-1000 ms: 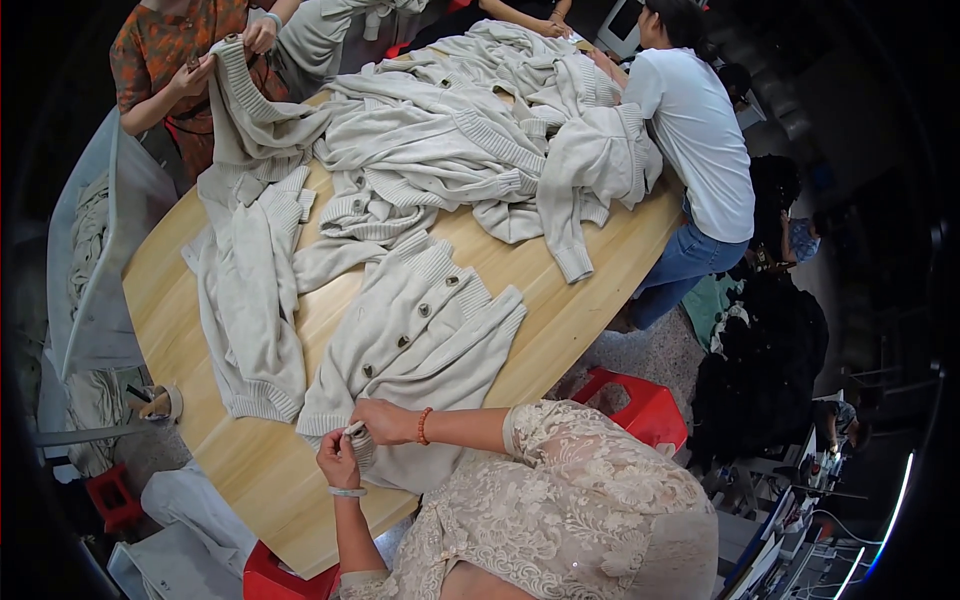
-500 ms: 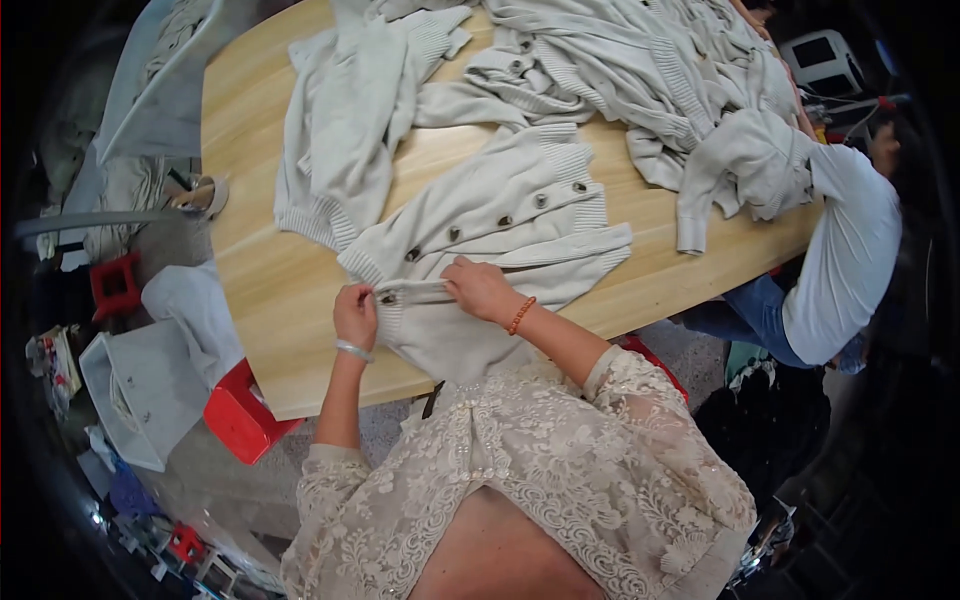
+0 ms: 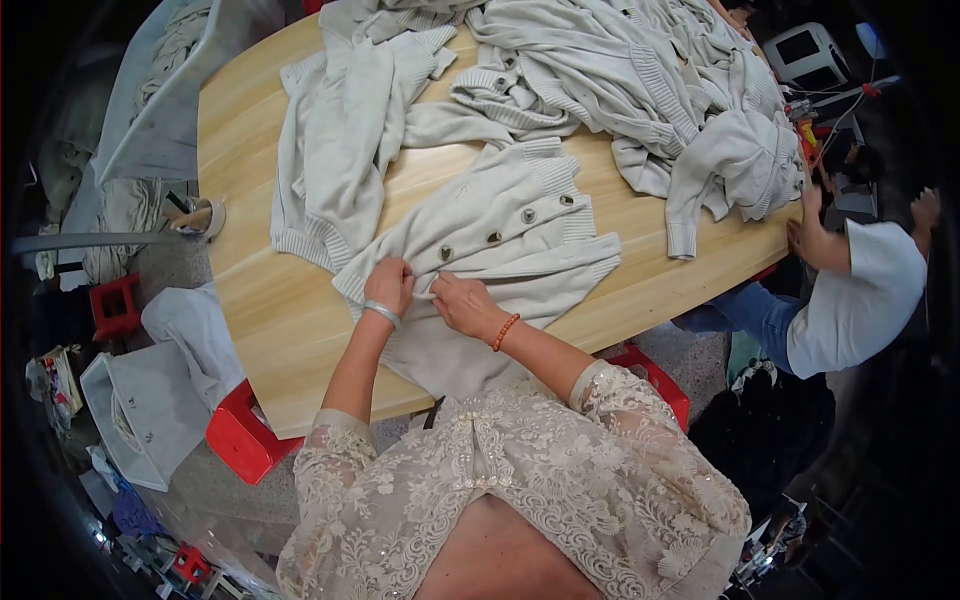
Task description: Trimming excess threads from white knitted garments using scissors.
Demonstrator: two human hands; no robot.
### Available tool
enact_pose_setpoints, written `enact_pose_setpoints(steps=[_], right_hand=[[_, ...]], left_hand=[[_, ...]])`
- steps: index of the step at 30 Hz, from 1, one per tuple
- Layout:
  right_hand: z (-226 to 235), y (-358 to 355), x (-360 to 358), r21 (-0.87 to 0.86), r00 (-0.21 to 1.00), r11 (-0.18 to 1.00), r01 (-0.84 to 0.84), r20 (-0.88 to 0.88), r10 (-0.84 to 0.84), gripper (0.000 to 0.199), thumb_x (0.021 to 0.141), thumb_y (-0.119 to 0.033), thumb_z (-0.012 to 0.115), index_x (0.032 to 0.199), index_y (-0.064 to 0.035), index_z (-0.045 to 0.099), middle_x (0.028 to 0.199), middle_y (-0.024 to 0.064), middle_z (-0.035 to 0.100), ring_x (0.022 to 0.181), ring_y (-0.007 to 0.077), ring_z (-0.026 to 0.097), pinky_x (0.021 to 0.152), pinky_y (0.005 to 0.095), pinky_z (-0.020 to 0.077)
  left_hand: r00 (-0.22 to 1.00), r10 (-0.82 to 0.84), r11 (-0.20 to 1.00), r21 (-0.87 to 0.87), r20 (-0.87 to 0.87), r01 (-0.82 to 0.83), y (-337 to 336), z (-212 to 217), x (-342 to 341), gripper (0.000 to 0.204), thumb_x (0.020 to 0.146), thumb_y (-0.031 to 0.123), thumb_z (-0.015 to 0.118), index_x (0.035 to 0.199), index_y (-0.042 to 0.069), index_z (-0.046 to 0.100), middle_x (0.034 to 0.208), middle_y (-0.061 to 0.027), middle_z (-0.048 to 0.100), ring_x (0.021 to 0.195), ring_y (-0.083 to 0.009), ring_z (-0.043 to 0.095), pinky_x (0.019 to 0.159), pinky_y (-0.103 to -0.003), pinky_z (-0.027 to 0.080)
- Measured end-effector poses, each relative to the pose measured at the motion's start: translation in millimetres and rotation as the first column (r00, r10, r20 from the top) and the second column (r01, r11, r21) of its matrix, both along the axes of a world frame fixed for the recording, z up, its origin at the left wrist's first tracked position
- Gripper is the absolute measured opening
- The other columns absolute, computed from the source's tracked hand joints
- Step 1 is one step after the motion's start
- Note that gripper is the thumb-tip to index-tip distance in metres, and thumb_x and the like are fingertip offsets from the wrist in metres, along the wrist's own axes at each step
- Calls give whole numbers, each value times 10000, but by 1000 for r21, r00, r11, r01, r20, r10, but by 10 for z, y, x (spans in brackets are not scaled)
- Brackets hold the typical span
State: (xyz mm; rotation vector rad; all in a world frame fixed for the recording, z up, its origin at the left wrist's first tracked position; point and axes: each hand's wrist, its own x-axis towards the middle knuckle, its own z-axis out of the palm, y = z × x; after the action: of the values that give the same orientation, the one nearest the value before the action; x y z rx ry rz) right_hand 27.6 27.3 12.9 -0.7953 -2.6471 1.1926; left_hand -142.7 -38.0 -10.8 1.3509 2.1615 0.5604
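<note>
L hand point(image 3: 390, 287) & R hand point(image 3: 466, 305) pinching pale cardigan point(image 3: 470, 215), nr edge of desk point(image 3: 260, 300).
On my remote feed both look clenched on its front cloth, tips part-hidden, L just beside R; garment lies under & beyond them, nearest button point(image 3: 445, 253) just past the fingers. Step, I'd judge: working the button front; next move calls for fine two-hand fingerwork. Farther off: knit pile point(image 3: 600, 75), co-worker in white point(image 3: 855, 295) at R side.

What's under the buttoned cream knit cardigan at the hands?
Pale wood-grain tabletop shows beside the cardigan; whatever lies directly beneath is hidden by its fabric.
</note>
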Motion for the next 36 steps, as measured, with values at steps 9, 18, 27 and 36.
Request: enact_pose_setpoints(steps=[9,18,27,36], right_hand=[[70,-40,56,-57,985,992,111,-126,-117,329,747,-59,639,1037,-67,483,944,154,550,806,360,597,682,448,488],[34,46,127,-74,999,996,-41,-11,40,269,792,-136,619,1005,0,523,935,210,545,845,403,585,740,466,476],[-34,70,121,-96,994,989,-110,-31,107,182,774,33,505,944,-2,561,877,200,530,819,402,562,713,459,462],[65,138,122,-122,974,983,-137,-196,111,98,767,-25,547,849,-37,600,836,158,569,789,368,583,717,420,479]], left_hand=[[464,307,943,-199,831,-268,-96,133,97,98,819,75,688,860,-5,650,740,-12,637,590,-47,539,524,-190,432],[788,-62,997,74,613,22,-295,362,175,275,796,55,667,1063,-6,643,875,-34,658,814,-117,609,754,-248,487],[917,-38,988,150,397,-24,-361,227,223,170,818,61,604,966,4,664,812,-124,649,721,-201,607,674,-284,463],[854,-35,956,265,519,-122,-339,94,199,108,821,72,590,897,21,648,736,-96,616,654,-176,585,592,-280,442]])
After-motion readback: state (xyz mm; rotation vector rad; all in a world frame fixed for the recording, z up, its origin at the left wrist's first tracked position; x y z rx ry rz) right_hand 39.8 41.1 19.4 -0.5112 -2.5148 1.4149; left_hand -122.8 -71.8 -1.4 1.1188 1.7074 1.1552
